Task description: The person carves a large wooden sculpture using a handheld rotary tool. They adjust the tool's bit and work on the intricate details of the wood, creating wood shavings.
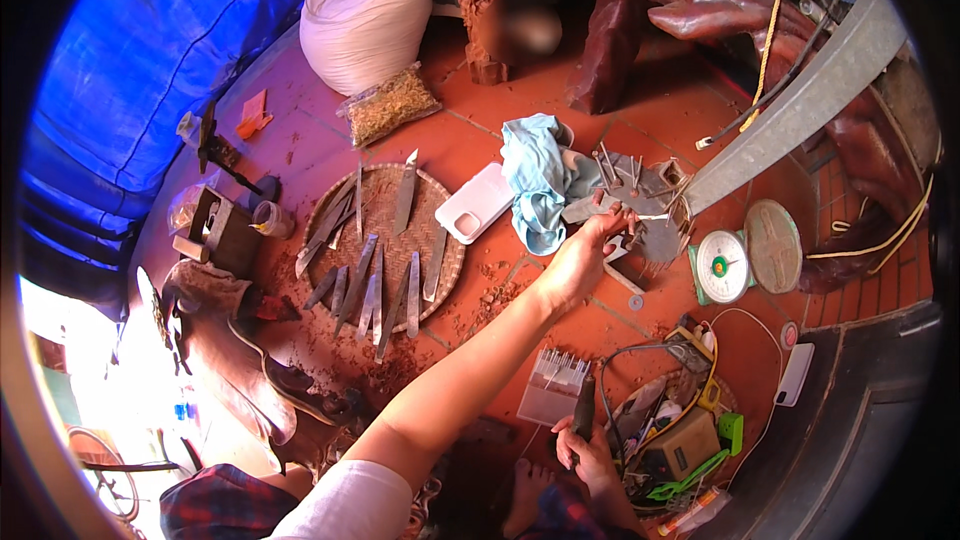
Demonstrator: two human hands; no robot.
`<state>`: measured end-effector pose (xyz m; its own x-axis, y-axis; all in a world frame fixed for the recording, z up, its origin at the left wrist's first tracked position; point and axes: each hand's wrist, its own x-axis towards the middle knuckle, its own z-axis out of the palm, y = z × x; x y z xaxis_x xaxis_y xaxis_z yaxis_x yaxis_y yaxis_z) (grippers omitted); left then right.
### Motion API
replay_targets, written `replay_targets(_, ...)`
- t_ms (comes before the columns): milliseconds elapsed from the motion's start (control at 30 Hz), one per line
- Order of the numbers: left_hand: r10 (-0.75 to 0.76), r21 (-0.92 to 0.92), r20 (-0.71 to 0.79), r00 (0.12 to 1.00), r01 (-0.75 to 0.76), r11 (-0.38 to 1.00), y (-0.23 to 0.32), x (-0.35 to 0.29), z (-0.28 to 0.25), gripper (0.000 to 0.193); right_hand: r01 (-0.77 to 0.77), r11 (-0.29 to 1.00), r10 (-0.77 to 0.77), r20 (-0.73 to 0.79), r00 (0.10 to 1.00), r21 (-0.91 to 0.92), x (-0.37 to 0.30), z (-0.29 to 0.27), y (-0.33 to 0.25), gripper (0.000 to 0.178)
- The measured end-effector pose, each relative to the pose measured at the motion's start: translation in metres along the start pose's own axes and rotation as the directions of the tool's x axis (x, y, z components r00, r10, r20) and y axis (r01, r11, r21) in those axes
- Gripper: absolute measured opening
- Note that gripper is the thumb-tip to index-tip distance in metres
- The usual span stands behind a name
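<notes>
1. Okay, my right hand [592, 453] grips the dark handpiece [585, 406] beside the bit case [543, 402]; I'd point its tip away.
2. Left hand [583, 260] is near metal rods [636, 176]; can't tell if it's grasping anything.

Right of the woven tray [382, 215], the left hand [588, 252] is extended; to the tray's lower right, a dark tool [585, 404] is gripped by the right hand [592, 453].

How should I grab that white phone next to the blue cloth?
I'd pinch the white phone by its two long edges, mid-length, coming from above: it's a flat slab lying camera side up, so those edges seem easiest. The light blue cloth crowds its upper-right end, so I'd avoid that.
</notes>
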<state>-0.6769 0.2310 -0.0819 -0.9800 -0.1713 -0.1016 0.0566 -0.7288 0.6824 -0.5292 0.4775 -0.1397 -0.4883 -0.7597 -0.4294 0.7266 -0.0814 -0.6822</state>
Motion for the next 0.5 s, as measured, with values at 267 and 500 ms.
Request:
replay_targets(267, 0.201, 0.414, 0.051, 0.978, -0.204, 0.887, 0.014, -0.017, 0.017, 0.02, -0.041, 0.999, 0.041, -0.03, 0.999, -0.012, -0.002, -0.003, 0.003, 0.026)
replay_targets(500, 0.058, -0.03, -0.007, 0.998, -0.058, 0.998, 0.023, -0.015, 0.008, 0.033, -0.038, 0.999, 0.037, -0.062, 0.997, -0.01, -0.003, -0.006, 0.004, 0.026)
